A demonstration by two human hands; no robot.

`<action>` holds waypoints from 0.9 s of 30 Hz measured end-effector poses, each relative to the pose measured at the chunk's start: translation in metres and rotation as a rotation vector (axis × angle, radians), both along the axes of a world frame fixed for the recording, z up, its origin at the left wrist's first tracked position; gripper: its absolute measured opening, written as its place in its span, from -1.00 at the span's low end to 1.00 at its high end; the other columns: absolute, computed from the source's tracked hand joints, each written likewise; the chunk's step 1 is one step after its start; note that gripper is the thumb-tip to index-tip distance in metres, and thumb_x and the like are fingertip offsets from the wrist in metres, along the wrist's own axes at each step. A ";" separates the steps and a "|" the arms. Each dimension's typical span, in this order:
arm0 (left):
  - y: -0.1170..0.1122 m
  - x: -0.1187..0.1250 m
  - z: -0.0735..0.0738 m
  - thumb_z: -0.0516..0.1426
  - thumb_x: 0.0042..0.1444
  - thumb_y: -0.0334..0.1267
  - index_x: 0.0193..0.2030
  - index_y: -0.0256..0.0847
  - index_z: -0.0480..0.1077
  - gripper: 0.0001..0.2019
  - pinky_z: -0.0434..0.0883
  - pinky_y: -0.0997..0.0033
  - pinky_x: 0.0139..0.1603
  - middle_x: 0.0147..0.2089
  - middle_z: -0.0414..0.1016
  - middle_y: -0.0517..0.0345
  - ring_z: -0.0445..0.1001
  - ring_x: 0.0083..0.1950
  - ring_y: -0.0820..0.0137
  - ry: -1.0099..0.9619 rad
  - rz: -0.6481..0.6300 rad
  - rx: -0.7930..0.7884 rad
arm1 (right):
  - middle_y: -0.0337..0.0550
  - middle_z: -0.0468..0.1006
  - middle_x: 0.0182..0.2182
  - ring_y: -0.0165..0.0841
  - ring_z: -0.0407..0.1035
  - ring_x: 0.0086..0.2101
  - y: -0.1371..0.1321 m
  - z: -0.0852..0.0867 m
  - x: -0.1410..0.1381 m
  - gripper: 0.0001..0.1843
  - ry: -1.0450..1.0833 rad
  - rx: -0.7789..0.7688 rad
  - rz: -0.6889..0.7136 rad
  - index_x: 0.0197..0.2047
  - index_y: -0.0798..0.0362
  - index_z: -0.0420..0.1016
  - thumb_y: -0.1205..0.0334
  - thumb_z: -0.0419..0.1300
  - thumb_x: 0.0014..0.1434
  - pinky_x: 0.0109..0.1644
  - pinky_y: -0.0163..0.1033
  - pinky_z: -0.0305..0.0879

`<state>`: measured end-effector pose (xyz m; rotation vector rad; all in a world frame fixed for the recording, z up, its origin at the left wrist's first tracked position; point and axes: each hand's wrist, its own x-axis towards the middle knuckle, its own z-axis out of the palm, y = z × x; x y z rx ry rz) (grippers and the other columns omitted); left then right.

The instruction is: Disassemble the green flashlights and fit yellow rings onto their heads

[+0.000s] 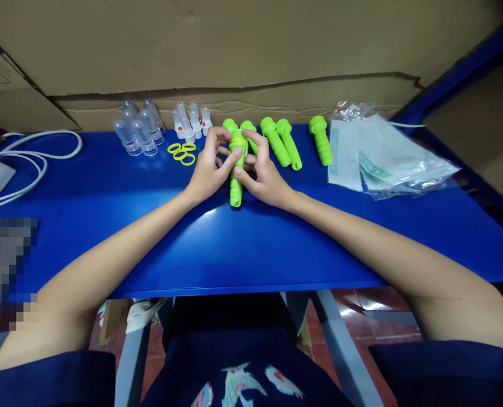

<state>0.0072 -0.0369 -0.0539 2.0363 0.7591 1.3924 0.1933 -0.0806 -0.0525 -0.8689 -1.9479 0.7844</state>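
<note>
Holding one lime-green ribbed handle [235, 189] between both hands, I have it centred over the blue table [234, 249], its narrow end pointing toward the body. My left hand [209, 168] grasps it with the thumb near its wider head; my right hand [265, 174] grasps it too, thumb laid along the shaft and index finger at the top. A yellow band [237, 141] circles the head, between the fingertips. Just behind and to the right lie more green handles [273, 141], two partly hidden by my fingers. Near my left hand I see loose yellow rings [182, 150], then white-based capsules [186, 131] with clear domes, and clear plastic tubes [144, 137] standing farther left. Clear plastic bags [387, 158] spread at the right; a looped white cable [43, 150] lies far left. Cardboard [234, 45] walls the back.
</note>
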 end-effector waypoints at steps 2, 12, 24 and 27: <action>0.000 -0.001 0.001 0.18 0.29 0.37 0.16 -0.01 0.27 -0.43 0.58 0.32 -0.12 0.00 0.44 0.04 0.62 -0.06 0.31 -0.009 -0.018 -0.021 | -0.01 0.62 -0.03 -0.11 0.62 -0.17 0.000 -0.001 0.000 -0.06 0.000 0.003 -0.003 0.62 -0.10 -0.24 -0.37 0.08 0.46 -0.02 0.21 0.67; -0.001 -0.001 0.005 0.22 0.25 0.36 0.05 -0.05 0.23 -0.43 0.55 0.36 -0.09 -0.02 0.43 0.08 0.61 -0.02 0.32 -0.037 -0.046 -0.079 | 0.04 0.61 0.03 -0.09 0.62 -0.10 0.004 -0.004 0.002 -0.04 0.003 0.037 0.027 0.62 -0.08 -0.29 -0.32 0.11 0.47 0.03 0.25 0.67; -0.007 -0.002 0.006 0.19 0.28 0.40 0.15 -0.02 0.23 -0.39 0.57 0.32 -0.17 -0.01 0.51 0.04 0.66 -0.09 0.29 0.011 0.008 -0.064 | 0.07 0.58 0.12 -0.10 0.61 -0.11 -0.005 0.002 -0.003 0.02 0.036 0.002 0.005 0.65 -0.18 -0.36 -0.36 0.12 0.43 -0.01 0.17 0.67; -0.008 -0.002 0.008 0.19 0.28 0.39 0.12 -0.03 0.25 -0.41 0.55 0.33 -0.20 -0.04 0.52 0.05 0.66 -0.11 0.31 0.020 0.002 -0.062 | 0.06 0.58 0.11 -0.12 0.60 -0.14 -0.006 0.003 -0.002 0.03 0.030 -0.002 0.009 0.65 -0.18 -0.35 -0.39 0.11 0.42 -0.04 0.15 0.66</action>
